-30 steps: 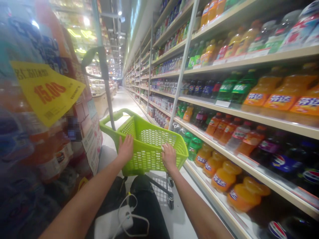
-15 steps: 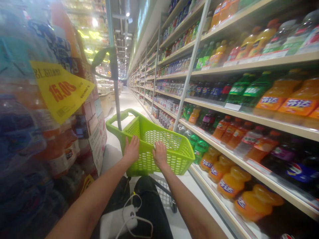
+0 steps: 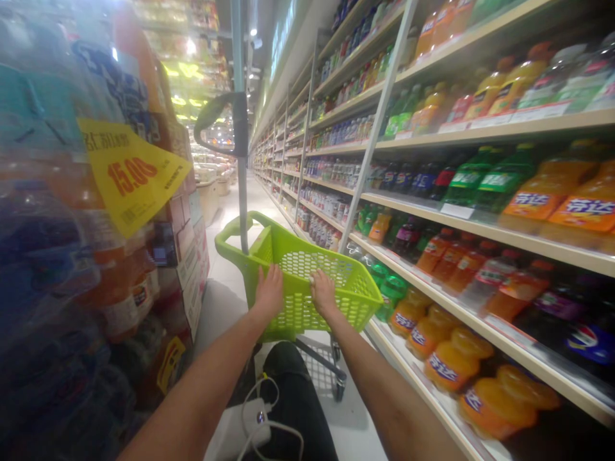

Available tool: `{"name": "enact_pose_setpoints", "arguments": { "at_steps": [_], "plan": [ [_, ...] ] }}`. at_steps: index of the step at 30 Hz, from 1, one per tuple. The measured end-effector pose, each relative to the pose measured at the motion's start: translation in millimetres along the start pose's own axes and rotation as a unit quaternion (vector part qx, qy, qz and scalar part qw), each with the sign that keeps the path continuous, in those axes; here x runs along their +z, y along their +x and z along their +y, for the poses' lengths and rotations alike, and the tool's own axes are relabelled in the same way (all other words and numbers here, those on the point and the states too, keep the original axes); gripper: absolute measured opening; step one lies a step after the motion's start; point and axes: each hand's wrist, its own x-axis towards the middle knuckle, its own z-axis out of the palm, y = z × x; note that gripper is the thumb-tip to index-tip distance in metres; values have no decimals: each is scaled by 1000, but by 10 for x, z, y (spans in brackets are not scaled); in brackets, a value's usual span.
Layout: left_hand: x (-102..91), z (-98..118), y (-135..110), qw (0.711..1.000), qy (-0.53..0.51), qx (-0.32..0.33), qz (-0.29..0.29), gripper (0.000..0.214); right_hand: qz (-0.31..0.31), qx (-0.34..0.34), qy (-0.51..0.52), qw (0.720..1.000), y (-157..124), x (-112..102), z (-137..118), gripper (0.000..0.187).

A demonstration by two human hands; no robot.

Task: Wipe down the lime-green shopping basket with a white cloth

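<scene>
In front of my knees stands a shopping cart (image 3: 307, 315) with a bright green, perforated plastic basket, turned sideways to me. My left hand (image 3: 270, 291) is on the near rim beside the basket's divider, its fingers reaching up over the edge. Further right along the same rim, my right hand (image 3: 323, 291) has its fingers curled over the top. The basket's visible inside shows only its green walls; its floor is partly hidden. A grey upright pole (image 3: 242, 186) with a dark loop rises at the cart's left end.
Shelves (image 3: 480, 221) of bottled drinks line the right side. Stacked bottle packs and a yellow price sign (image 3: 134, 179) crowd the left. A white box with a cable (image 3: 240, 426) lies on my lap. The tiled aisle floor (image 3: 225, 288) runs ahead.
The cart and both hands sit slightly further right in view. More of the cart's lower frame and wheels shows beside my leg. Both hands stay on the rim.
</scene>
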Motion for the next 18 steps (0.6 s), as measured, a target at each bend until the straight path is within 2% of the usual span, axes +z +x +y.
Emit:
{"name": "enact_pose_setpoints", "arguments": {
  "at_steps": [5, 7, 11, 15, 18],
  "plan": [
    [-35, -48, -5, 1000, -15, 11, -2, 73, 8, -54, 57, 997, 69, 81, -198, 37],
    [-68, -144, -28, 999, -25, 16, 12, 71, 19, -61, 68, 996, 69, 108, -269, 37],
    [-121, -453, -156, 996, -46, 1, 79, 61, 25, -50, 77, 996, 51, 138, -287, 38],
    [-138, -835, -319, 982, -64, -82, 157, 55, 26, -40, 74, 996, 64, 160, -258, 40],
    [-167, -1085, -340, 973, -49, -146, 172, 60, 29, -32, 70, 997, 89, 175, -273, 39]
  ]
}}
